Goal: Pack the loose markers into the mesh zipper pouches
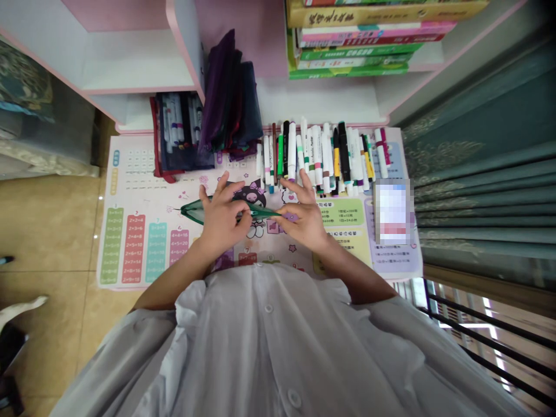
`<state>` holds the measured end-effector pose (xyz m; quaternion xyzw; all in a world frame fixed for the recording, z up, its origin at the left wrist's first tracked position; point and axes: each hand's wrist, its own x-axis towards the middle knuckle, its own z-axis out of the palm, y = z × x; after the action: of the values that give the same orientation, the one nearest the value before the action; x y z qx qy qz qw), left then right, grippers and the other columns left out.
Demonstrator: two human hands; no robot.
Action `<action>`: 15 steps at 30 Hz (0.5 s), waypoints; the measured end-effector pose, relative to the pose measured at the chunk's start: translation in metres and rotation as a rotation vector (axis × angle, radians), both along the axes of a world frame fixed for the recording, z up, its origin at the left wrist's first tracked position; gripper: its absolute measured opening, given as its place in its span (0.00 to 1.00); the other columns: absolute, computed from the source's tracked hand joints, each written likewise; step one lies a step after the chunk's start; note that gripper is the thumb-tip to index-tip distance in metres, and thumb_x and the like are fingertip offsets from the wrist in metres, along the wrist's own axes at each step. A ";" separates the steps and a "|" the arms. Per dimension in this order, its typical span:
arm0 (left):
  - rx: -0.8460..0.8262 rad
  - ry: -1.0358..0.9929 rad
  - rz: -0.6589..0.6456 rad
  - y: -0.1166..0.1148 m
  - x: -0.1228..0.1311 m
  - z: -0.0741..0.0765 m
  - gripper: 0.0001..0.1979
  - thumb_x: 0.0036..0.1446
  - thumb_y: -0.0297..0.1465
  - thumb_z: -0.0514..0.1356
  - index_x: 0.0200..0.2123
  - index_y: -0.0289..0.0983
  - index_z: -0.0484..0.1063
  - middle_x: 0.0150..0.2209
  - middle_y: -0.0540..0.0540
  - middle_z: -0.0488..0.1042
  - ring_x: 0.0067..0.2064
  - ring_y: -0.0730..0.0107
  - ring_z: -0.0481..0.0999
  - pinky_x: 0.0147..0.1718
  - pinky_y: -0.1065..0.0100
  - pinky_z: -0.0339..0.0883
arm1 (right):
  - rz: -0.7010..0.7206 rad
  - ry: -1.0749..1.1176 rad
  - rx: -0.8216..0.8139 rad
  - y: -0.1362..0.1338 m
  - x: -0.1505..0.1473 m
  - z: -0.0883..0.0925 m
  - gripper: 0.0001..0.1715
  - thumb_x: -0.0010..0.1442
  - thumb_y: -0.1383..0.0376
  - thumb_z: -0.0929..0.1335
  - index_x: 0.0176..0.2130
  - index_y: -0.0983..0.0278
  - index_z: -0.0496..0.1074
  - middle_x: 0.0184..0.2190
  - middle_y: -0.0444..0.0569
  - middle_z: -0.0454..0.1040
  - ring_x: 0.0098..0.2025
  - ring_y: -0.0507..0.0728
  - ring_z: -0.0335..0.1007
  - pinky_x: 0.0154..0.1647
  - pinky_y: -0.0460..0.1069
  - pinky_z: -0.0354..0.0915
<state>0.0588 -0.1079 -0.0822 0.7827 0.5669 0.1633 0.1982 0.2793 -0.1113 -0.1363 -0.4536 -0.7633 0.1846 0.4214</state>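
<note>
A green mesh zipper pouch (195, 211) is held level over the desk mat, its zipper edge facing up. My left hand (223, 220) pinches the zipper near its middle with thumb and forefinger, the other fingers raised. At the pouch's right end, my right hand (304, 214) grips the corner between thumb and finger. Just beyond my hands lies a row of markers (317, 153), mostly white, with some black, green and yellow ones. Whether anything is inside the pouch I cannot tell.
Dark mesh pouches (230, 98) are stacked at the back, beside pouches filled with markers (178, 130). A pile of books (360, 49) stands on the shelf. To the right, a blurred-out phone-like rectangle (393, 211) lies on the printed desk mat (145, 197), near the curtain (486, 162).
</note>
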 end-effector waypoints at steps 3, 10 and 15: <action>-0.001 -0.004 0.003 0.000 0.000 0.001 0.08 0.54 0.30 0.57 0.24 0.39 0.71 0.60 0.49 0.70 0.71 0.44 0.52 0.66 0.32 0.30 | 0.000 -0.006 -0.004 0.000 0.001 0.001 0.09 0.56 0.61 0.74 0.26 0.57 0.73 0.65 0.35 0.65 0.74 0.68 0.39 0.71 0.71 0.51; -0.001 -0.001 0.011 0.000 -0.002 0.001 0.08 0.54 0.30 0.57 0.24 0.39 0.71 0.60 0.48 0.70 0.71 0.46 0.52 0.66 0.32 0.30 | -0.010 -0.014 0.031 -0.001 0.000 0.001 0.09 0.56 0.61 0.74 0.26 0.57 0.73 0.65 0.36 0.65 0.74 0.68 0.41 0.71 0.71 0.53; -0.010 -0.002 0.020 0.000 -0.002 0.004 0.08 0.54 0.30 0.56 0.24 0.39 0.71 0.59 0.47 0.70 0.71 0.44 0.52 0.65 0.30 0.30 | -0.007 -0.023 0.007 0.000 0.001 0.002 0.09 0.57 0.61 0.74 0.26 0.57 0.73 0.64 0.36 0.66 0.74 0.69 0.41 0.71 0.71 0.52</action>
<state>0.0568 -0.1077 -0.0786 0.7760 0.5752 0.1630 0.2010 0.2798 -0.1115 -0.1339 -0.4568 -0.7673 0.1750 0.4147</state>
